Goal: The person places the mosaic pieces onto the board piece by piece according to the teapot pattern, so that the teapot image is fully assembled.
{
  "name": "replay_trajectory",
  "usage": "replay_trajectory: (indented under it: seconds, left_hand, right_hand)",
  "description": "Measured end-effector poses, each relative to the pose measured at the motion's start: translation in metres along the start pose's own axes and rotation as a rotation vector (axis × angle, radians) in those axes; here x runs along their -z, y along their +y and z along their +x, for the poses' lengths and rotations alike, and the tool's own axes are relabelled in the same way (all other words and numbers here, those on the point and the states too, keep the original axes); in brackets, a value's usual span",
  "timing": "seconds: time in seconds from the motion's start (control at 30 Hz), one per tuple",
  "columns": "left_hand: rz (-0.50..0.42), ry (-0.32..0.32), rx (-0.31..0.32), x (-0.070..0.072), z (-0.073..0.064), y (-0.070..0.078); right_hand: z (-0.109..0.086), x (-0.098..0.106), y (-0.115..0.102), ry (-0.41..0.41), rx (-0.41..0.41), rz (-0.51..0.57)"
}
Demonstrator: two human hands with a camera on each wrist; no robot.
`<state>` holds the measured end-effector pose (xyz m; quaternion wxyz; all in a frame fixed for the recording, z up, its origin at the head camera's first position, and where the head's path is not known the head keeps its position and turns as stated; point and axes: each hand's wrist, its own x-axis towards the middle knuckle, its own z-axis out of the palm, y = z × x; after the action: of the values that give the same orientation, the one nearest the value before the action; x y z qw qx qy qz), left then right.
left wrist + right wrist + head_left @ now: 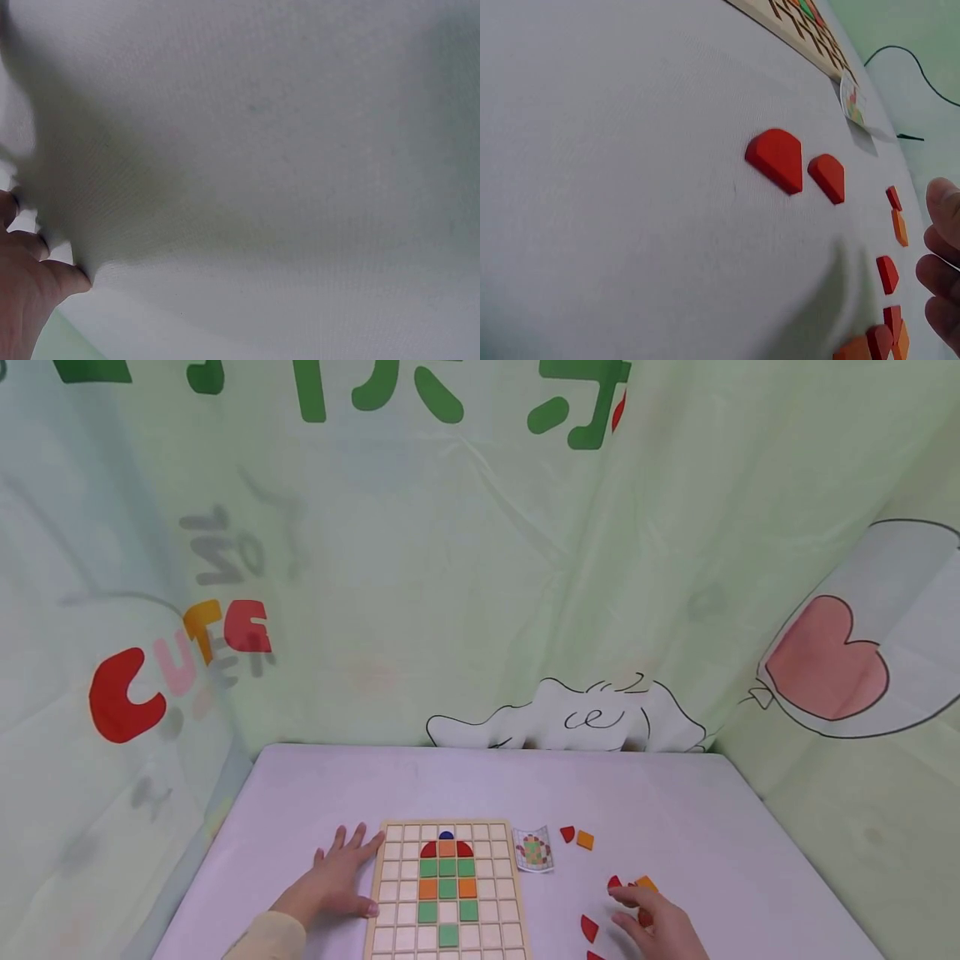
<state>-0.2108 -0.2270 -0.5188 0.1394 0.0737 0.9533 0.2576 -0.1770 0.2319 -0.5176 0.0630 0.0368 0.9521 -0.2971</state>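
A wooden grid board (387,913) lies on the table, with green, orange, red and blue tiles set in its middle columns. My left hand (333,881) is spread at the board's left edge, index fingertip and thumb touching or very near it. In the left wrist view only part of that hand (34,289) shows. My right hand (660,922) hovers by a cluster of loose red and orange pieces, thumb and fingers apart. The right wrist view shows nothing between the fingers of the right hand (943,262). Two red quarter-round pieces (778,160) lie nearer that camera.
A small printed pattern card (534,850) lies against the board's right side. Beyond it are a red quarter-round piece (567,834) and an orange square tile (585,840). Printed curtains (450,610) enclose the back and sides of the pale table (337,785).
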Motion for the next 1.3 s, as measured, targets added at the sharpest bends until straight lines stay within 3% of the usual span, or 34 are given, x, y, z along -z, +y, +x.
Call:
replay_trajectory:
  seconds: [0.23,0.63,1.13,1.3]
  left_hand:
    - [0.006,0.005,-0.001,0.0,0.001,0.0]
    - [-0.001,-0.005,-0.006,0.002,0.0,0.002]
    - [-0.002,-0.013,0.011,-0.001,0.002,0.0]
    - [0.0,-0.015,0.019,-0.001,0.002,0.0]
  right_hand:
    - [-0.004,0.005,0.023,-0.03,-0.084,0.065]
    - [-0.006,0.002,0.044,-0.061,-0.131,0.104]
    - [0.002,-0.005,0.076,-0.096,-0.127,-0.024]
    - [0.002,0.001,0.075,-0.129,-0.109,-0.043]
